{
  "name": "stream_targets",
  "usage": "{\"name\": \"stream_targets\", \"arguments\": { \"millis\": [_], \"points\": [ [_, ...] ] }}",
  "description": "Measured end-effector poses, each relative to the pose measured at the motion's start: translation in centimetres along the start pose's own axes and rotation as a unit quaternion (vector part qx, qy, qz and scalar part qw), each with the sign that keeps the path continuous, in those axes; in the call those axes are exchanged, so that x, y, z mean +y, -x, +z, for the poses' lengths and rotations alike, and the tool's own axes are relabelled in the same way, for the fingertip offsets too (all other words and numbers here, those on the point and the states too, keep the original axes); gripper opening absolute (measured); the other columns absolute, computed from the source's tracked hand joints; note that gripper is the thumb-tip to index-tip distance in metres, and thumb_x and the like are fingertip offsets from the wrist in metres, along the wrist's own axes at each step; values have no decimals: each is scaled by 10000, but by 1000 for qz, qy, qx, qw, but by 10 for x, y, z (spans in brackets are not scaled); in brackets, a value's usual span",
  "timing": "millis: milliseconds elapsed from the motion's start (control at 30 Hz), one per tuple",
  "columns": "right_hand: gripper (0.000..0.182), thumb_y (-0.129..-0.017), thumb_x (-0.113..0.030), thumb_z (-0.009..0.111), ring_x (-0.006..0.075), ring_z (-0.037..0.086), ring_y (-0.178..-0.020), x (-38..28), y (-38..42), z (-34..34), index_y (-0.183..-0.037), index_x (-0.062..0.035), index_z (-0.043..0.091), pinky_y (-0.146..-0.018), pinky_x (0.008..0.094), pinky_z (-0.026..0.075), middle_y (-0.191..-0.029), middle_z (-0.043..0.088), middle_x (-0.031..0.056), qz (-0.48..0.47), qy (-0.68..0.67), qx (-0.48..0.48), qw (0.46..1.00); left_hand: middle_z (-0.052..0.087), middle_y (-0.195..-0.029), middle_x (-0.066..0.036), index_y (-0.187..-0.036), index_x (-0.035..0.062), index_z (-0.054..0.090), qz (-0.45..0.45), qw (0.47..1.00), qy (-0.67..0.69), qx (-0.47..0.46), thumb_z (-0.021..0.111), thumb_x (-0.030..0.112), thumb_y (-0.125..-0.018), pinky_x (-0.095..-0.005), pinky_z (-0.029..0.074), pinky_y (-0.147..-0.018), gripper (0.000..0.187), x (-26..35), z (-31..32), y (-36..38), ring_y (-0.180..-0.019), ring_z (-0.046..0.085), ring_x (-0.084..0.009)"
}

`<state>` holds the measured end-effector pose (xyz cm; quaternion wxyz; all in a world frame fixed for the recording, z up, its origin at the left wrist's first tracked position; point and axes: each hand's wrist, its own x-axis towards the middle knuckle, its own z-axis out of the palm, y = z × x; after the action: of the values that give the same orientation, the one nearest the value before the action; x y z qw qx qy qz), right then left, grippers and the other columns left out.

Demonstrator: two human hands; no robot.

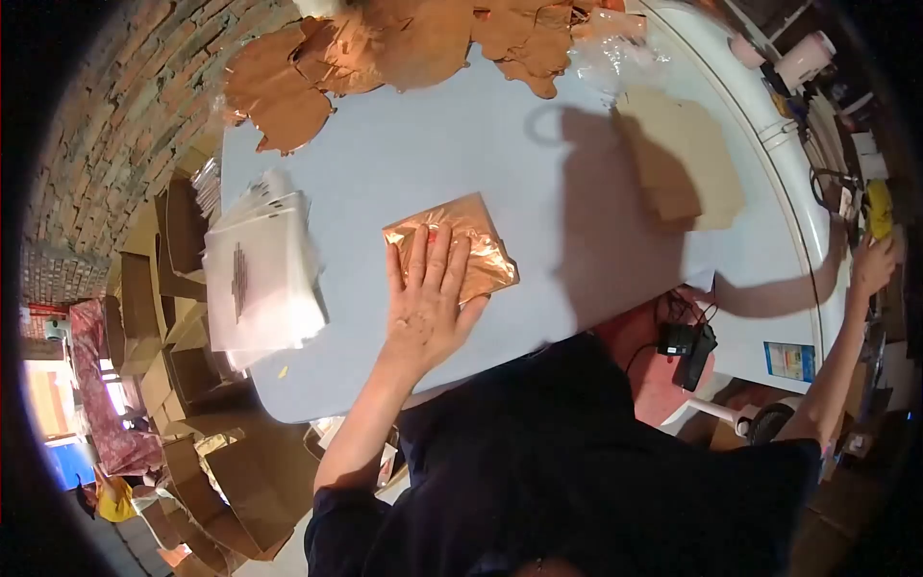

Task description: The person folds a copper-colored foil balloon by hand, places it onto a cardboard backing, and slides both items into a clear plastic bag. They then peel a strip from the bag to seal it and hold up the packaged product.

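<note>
My left hand [425,313] lies flat with its fingers spread on a shiny, copper-coloured square packet [490,264]. The packet rests on the pale blue table [404,144], and a small red mark shows between the fingers. At the far right, my right arm is stretched out. Its hand [873,264] is closed around the lower end of a yellow object [880,207], whose kind is too small and distorted to make out. Left of the packet lies a stack of clear plastic sleeves [264,279].
Brown leather-like pieces [413,43] cover the table's far edge, beside crumpled clear plastic [625,58]. Flat tan card pieces [678,159] lie at the right. Cardboard boxes [250,481] crowd the left side. A red stool [639,370] holds a black device with cables [687,341].
</note>
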<state>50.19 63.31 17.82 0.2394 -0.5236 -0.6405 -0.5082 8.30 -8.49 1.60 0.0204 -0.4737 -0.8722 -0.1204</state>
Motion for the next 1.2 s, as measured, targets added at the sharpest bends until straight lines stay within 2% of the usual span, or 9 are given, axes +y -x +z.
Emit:
{"name": "stream_targets", "arguments": {
  "millis": [67, 167, 267, 567, 667, 767, 900, 1100, 1200],
  "points": [
    [612, -1042, -569, 518, 434, 618, -1257, 26, 15, 60, -1418, -92, 592, -1027, 517, 525, -1370, 650, 211, 26, -16, -57, 998, 275, -1705, -187, -1627, 47, 344, 3, 1000, 1, 10, 555, 476, -1020, -653, 86, -1264, 772, 0, 0, 0, -1579, 218, -407],
    [612, -1048, -569, 482, 458, 628, -1223, 34, 22, 105, -1335, -52, 643, -1042, 530, 506, -1300, 678, 243, 33, -91, -430, 898, 296, -1694, -188, -1617, 45, 361, 9, 1000, -6, 22, 591, 478, -999, -664, 101, -1260, 789, -1, 2, 0, -1573, 233, -408],
    [641, -1048, -578, 459, 473, 626, -1216, 47, 47, 125, -1272, -16, 670, -1054, 537, 492, -1264, 689, 265, -61, -193, -413, 888, 263, -1712, -190, -1636, 47, 327, 0, 1000, -12, -3, 506, 494, -1040, -636, 69, -1272, 766, 1, -2, -2, -1586, 206, -405],
    [641, -1048, -525, 488, 455, 654, -1199, 33, 36, 91, -1437, -21, 558, -967, 545, 521, -1264, 685, 296, 35, -118, -201, 972, 295, -1695, -189, -1629, 52, 339, 8, 1000, -22, 11, 569, 477, -1014, -660, 118, -1259, 783, 2, -2, -2, -1573, 235, -406],
    [601, -1050, -480, 505, 458, 678, -1137, 51, 15, 198, -1430, -17, 558, -907, 543, 534, -1169, 716, 302, 19, -288, -270, 918, 266, -1710, -189, -1639, 50, 322, 0, 1000, -28, -7, 502, 500, -1044, -631, 79, -1275, 768, 3, -4, -2, -1586, 207, -403],
    [549, -1047, -440, 522, 471, 687, -1078, 34, 2, 178, -1369, -2, 599, -880, 543, 526, -1080, 737, 295, -67, -255, -366, 893, 262, -1713, -188, -1638, 50, 323, 2, 1000, -24, -6, 497, 499, -1046, -631, 80, -1275, 764, 3, -4, -1, -1588, 204, -401],
    [516, -1014, -461, 566, 488, 665, -1101, 10, 19, 127, -1152, 17, 702, -932, 572, 524, -1178, 717, 271, -2, -257, -233, 938, 257, -1715, -187, -1638, 48, 322, -2, 1000, -21, -8, 493, 499, -1046, -628, 70, -1278, 764, 3, -4, -2, -1592, 195, -397],
    [651, -926, -579, 679, 499, 660, -1130, -4, 19, 73, -1202, 10, 701, -973, 579, 519, -1137, 701, 321, 46, -117, -249, 960, 261, -1714, -187, -1638, 45, 321, -3, 1000, -24, -15, 498, 494, -1043, -621, 57, -1282, 766, 3, -5, -1, -1595, 189, -393],
    [696, -924, -556, 709, 468, 676, -1133, 37, 12, 174, -1165, 96, 680, -985, 533, 528, -1176, 696, 324, 153, -121, -149, 969, 265, -1714, -183, -1637, 45, 327, -4, 1000, -24, -15, 504, 487, -1041, -613, 51, -1285, 763, 3, -5, -1, -1597, 187, -390]
  ]
}}
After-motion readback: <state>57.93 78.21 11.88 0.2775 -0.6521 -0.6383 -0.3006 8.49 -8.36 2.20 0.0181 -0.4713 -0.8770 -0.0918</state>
